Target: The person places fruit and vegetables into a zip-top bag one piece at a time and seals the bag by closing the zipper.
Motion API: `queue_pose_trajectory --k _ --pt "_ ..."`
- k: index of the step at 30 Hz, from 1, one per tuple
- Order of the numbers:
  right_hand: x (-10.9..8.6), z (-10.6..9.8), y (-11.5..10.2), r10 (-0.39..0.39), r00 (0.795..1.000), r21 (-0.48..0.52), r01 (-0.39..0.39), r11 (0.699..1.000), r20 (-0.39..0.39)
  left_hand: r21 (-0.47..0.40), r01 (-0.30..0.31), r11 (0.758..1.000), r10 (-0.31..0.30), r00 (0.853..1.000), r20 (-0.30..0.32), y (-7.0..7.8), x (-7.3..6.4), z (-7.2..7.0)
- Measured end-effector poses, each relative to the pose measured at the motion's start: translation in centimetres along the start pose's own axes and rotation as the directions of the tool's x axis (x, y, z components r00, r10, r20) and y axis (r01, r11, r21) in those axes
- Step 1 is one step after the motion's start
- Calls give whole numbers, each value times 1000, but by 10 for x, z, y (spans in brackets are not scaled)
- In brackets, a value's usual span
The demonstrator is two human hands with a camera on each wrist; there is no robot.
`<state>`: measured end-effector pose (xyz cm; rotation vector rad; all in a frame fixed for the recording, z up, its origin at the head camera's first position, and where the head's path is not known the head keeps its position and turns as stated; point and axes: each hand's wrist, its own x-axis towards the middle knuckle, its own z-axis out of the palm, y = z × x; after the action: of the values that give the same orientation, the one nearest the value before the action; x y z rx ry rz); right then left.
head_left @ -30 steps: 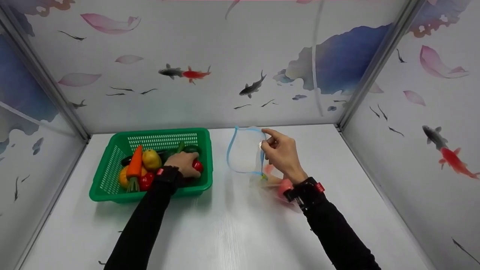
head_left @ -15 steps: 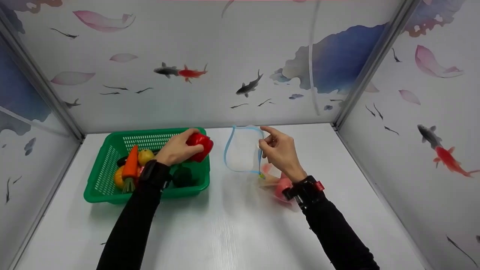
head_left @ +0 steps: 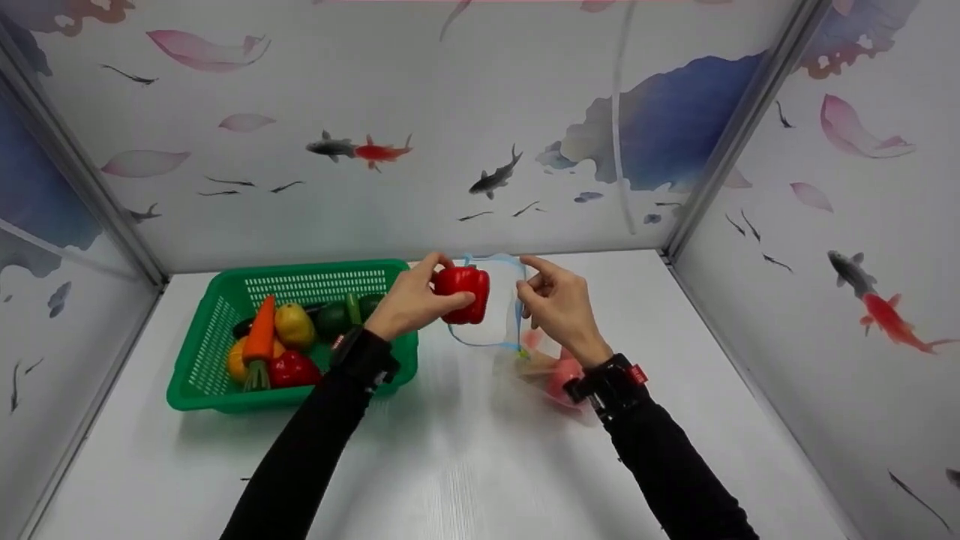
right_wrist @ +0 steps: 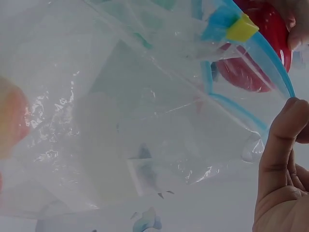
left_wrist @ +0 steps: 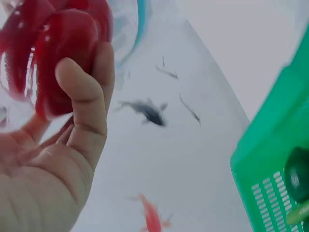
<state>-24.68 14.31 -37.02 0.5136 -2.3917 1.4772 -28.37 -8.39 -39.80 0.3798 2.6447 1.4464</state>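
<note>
Evidently, toward the far edge of the table point(head_left: 450, 472), the left hand point(head_left: 412, 301) grasped a red pepper point(head_left: 466, 291) close by the blue rim point(right_wrist: 273, 56) that the right hand point(head_left: 559, 306) pinched on a clear bag point(right_wrist: 164, 104), so spreading that rim wide and centring the pepper seemed wisest.

The red pepper point(head_left: 463, 295) is glossy and deeply lobed, held up between the thumb and fingers of my left hand point(head_left: 415, 300), beside the bag's mouth; I can't tell whether any of it is past the rim. The bag point(right_wrist: 164, 116) is clear, creased plastic with a blue-edged mouth spread open and a yellow slider point(right_wrist: 242, 28). My right hand point(head_left: 556, 306) pinches that edge, and a blurred, pinkish rounded item point(head_left: 564, 377) shows low inside.
</note>
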Motion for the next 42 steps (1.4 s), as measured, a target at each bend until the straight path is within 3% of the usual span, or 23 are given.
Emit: queue_pose_trajectory --k 6,12,16,24,29,34,37,42 --pt "0 1 -2 -3 1000 -7 3 1000 2 64 -36 997 36 999 -4 5 6 32" --pt "2 3 -2 -10 1000 17 10 1000 -8 171 -98 980 86 993 76 5 12 50" --pt "2 2 -2 -10 1000 26 10 1000 -11 228 -180 957 146 976 160 4 19 52" --pt "2 0 -2 -20 1000 13 21 1000 -15 340 -211 916 106 948 301 3 25 57" --pt "1 1 -2 -34 999 15 34 999 -5 352 -217 910 64 915 398 5 24 61" --pt "0 2 -4 -30 1000 6 30 1000 0 316 -250 915 87 888 452 7 21 59" --pt "-1 2 -4 -30 1000 5 30 1000 -7 277 -267 923 126 891 437 7 20 56" --pt "-1 1 -3 -25 1000 9 25 1000 0 233 -284 930 204 927 314 4 18 50"
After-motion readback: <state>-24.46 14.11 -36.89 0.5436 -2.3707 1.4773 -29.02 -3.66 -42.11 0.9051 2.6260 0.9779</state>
